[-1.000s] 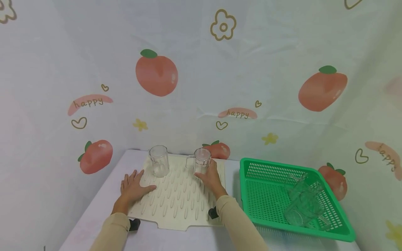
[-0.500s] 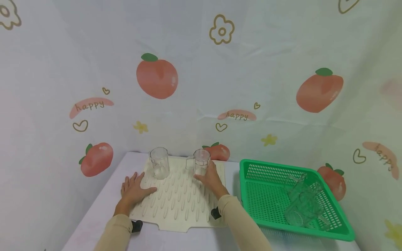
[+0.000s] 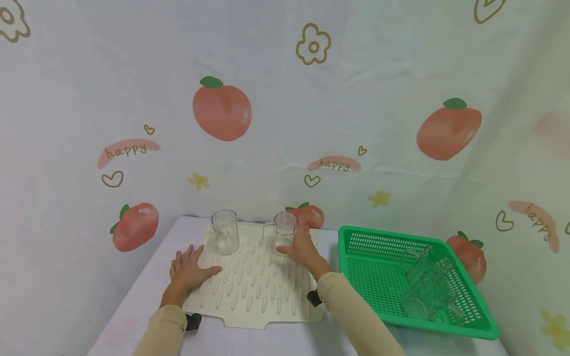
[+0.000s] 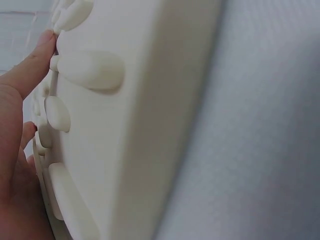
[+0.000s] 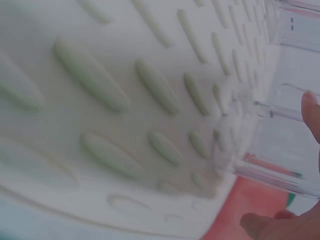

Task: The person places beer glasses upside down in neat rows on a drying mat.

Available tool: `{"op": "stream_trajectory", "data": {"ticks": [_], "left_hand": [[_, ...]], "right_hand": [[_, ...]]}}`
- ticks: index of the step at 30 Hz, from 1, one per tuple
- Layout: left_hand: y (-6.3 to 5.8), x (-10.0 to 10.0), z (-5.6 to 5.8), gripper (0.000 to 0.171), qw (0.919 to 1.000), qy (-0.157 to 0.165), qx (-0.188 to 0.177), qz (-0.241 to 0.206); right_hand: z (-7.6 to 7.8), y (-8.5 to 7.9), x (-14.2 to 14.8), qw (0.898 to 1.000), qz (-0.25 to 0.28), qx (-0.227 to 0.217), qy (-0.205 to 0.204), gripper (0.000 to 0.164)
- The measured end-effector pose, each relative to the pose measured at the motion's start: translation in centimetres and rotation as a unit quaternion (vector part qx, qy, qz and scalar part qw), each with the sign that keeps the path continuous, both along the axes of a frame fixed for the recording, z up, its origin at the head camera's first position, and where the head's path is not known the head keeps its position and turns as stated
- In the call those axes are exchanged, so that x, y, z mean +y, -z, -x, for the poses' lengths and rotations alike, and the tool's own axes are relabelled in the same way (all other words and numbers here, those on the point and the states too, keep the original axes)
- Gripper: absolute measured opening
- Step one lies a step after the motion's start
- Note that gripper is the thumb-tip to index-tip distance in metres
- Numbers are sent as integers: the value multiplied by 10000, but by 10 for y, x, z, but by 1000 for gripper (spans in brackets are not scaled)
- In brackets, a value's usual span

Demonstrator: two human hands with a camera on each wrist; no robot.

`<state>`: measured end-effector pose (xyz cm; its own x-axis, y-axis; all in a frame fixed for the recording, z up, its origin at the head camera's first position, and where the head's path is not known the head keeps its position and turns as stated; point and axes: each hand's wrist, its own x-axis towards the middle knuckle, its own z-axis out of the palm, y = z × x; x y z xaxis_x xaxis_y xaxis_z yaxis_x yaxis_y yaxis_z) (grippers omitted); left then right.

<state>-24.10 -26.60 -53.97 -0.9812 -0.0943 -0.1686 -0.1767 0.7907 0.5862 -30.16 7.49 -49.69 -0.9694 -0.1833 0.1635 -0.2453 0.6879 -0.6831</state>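
In the head view my left hand (image 3: 189,271) rests with spread fingers on the left edge of the cream ridged drying mat (image 3: 249,301). The left wrist view shows those fingers (image 4: 35,65) touching the mat's ridges. My right hand (image 3: 307,249) is beside a clear glass mug (image 3: 284,237) standing at the mat's back right, its handle pointing left. In the right wrist view the thumb (image 5: 311,112) overlaps the mug, while the other fingers (image 5: 257,225) are apart from its wall. A second clear mug (image 3: 225,235) stands at the mat's back left.
Right of the mat sits a green perforated basket (image 3: 378,316), with clear glass mugs (image 3: 425,296) lying in its right part. Behind the white table (image 3: 142,301) hangs a fruit-printed cloth (image 3: 267,163). Black wrist-camera parts (image 3: 192,321) show below each wrist.
My right hand has shifted slightly right, its wrist swinging away from the mug. The mug stays in place. My left hand keeps its position on the mat; the head view has tilted a little.
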Motion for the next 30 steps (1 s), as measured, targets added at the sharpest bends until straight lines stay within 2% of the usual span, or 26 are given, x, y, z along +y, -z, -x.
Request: {"op": "stream_trajectory", "data": {"ticks": [6,10,14,18,22,30], "left_hand": [[1,1,0,109,10000,34,-8,-17],[2,0,1,110,10000,42,-8,-7],[3,-1,1,110,10000,37,-7,35],[5,-2,2,111,10000,34,-22,54],[9,-4,4,113,10000,53,9,31],[16,-6,7,115,9999,66,47,80]], "right_hand": [[-4,-16,4,9976,-662,-216,1,114],[-9,-29,7,9934,-1126,-23,-199,111],[-14,-41,13,9782,-1983,455,-416,105],[-17,-48,19,9617,-2570,790,-538,104],[-22,-56,26,9575,-2705,824,-562,102],[-27,-69,41,9615,-2626,620,-521,96]]}}
